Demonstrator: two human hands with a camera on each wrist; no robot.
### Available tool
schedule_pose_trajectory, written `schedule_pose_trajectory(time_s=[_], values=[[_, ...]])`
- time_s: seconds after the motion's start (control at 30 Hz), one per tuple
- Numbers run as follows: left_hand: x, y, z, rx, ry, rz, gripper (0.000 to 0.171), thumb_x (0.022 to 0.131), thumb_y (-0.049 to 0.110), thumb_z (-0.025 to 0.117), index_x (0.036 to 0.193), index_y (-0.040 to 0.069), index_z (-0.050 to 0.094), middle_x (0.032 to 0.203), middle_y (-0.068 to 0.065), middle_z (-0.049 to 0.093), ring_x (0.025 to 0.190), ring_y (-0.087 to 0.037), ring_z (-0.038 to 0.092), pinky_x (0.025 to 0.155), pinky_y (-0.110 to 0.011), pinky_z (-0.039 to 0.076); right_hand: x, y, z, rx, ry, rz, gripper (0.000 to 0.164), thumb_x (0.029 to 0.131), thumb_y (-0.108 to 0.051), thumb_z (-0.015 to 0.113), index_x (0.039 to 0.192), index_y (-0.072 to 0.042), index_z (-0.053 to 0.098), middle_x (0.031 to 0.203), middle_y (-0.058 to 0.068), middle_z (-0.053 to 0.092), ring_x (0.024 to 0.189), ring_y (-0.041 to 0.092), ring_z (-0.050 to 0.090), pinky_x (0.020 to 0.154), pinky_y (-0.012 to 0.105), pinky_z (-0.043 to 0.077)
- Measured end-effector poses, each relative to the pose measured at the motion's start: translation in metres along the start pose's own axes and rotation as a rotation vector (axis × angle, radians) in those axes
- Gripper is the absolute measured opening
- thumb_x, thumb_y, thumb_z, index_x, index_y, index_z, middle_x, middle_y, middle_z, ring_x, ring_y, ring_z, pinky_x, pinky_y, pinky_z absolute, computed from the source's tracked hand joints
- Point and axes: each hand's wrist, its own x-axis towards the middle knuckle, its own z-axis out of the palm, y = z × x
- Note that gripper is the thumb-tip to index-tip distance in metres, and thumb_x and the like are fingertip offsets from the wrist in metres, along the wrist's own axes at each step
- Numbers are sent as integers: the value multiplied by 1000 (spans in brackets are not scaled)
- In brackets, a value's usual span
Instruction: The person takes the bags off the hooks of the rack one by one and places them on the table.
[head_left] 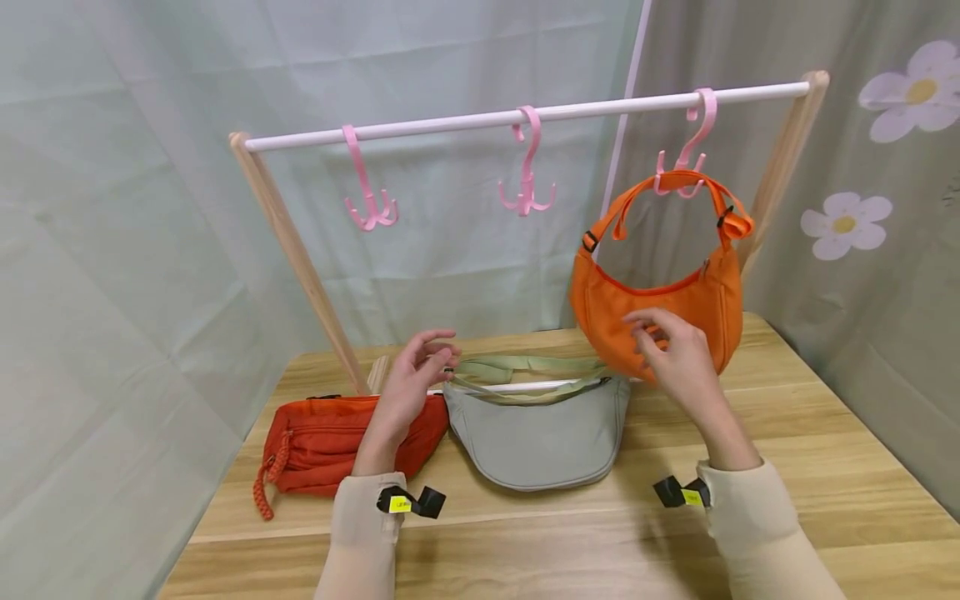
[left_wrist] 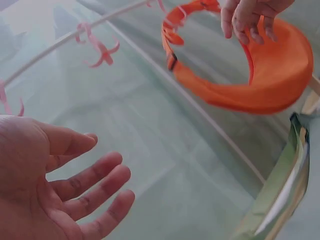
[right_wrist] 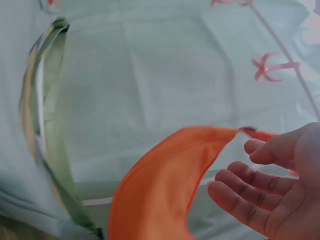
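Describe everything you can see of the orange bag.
The orange bag is crescent-shaped and looks like fabric, with a redder line along its curved opening. Its orange strap carries black buckles and rests over the rightmost pink hook on the white rail, so the bag hangs with its opening upward. The right hand is in front of it, not gripping it; whether it touches the bag is unclear.

Your right hand (head_left: 675, 354) is covering part of the orange bag (head_left: 606, 312) in the head view, and your left hand (head_left: 408, 383) part of the red bag (head_left: 322, 450). The bottom edge is cutting off your sleeves (head_left: 363, 529), and the yellow labels (head_left: 401, 504) are carrying print too small to read. The left wrist view is cropping the grey bag (left_wrist: 310, 200); the right wrist view is cropping the orange bag below.
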Motion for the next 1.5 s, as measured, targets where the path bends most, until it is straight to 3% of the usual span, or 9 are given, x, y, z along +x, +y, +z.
schedule_pose_trajectory(time_s=[0.13, 0.23, 0.43, 0.6, 0.73, 0.93, 1.1, 1.3, 1.5], values=[[-3, 8, 4, -43, -7, 46, 33, 109, 10, 54, 140, 2, 55, 128, -29, 60, 104, -19, 69, 96, -38, 57, -1, -8, -6, -23, 19, -29, 17, 102, 2, 61, 111, -3, 74, 96, 14, 70, 73, 15, 64, 58, 20, 56], [-3, 11, 6, -55, -3, 74, 33, 109, 11, 54, 140, 0, 55, 125, -26, 62, 103, -20, 69, 98, -43, 56, -1, -10, -9, -30, 28, -41, 15, 102, 1, 62, 109, -3, 75, 95, 12, 70, 75, 18, 63, 59, 16, 54], [-5, 12, 10, -95, 27, 120, 30, 109, 9, 54, 137, 0, 57, 120, -23, 64, 101, -21, 68, 93, -37, 58, -2, -10, -11, -36, 29, -49, 14, 102, 0, 63, 108, -3, 75, 94, 11, 70, 75, 18, 63, 61, 15, 53], [-5, 12, 13, -111, 44, 153, 28, 108, 10, 55, 134, 0, 58, 117, -24, 65, 99, -21, 68, 93, -40, 58, -1, -10, -14, -20, 33, -60, 14, 101, 2, 62, 108, -2, 75, 95, 13, 71, 72, 12, 62, 60, 15, 53], [-5, 13, 18, -117, 41, 172, 28, 108, 9, 56, 133, -2, 59, 115, -23, 65, 98, -21, 68, 90, -35, 58, -1, -12, -16, -6, 40, -66, 15, 101, 3, 62, 109, -2, 75, 97, 15, 71, 70, 7, 61, 60, 14, 53], [-5, 15, 27, -96, 4, 193, 26, 107, 8, 57, 130, -2, 61, 113, -22, 67, 95, -20, 69, 87, -32, 57, -1, -17, -19, 14, 42, -57, 15, 102, 1, 63, 111, -2, 74, 100, 15, 71, 73, 3, 62, 62, 16, 55], [-5, 16, 33, -70, -27, 194, 26, 107, 9, 58, 130, -2, 61, 114, -25, 67, 96, -24, 68, 88, -36, 57, -3, -19, -21, 29, 50, -58, 15, 102, -1, 63, 111, -4, 75, 101, 13, 71, 75, 4, 63, 63, 18, 56], [2, 20, 41, -35, -81, 194, 25, 107, 10, 58, 129, 0, 63, 112, -18, 68, 98, -26, 67, 87, -33, 58, -1, -21, -28, 66, 73, -79, 17, 102, 1, 64, 113, -2, 75, 102, 12, 71, 77, 1, 62, 64, 14, 54], [13, 27, 49, 42, -136, 231, 26, 107, 9, 58, 129, -4, 63, 113, -16, 68, 103, -40, 65, 85, -31, 58, 12, -26, -45, 108, 87, -95, 16, 102, 2, 63, 112, 1, 74, 99, 2, 69, 77, 3, 64, 66, 15, 55]])
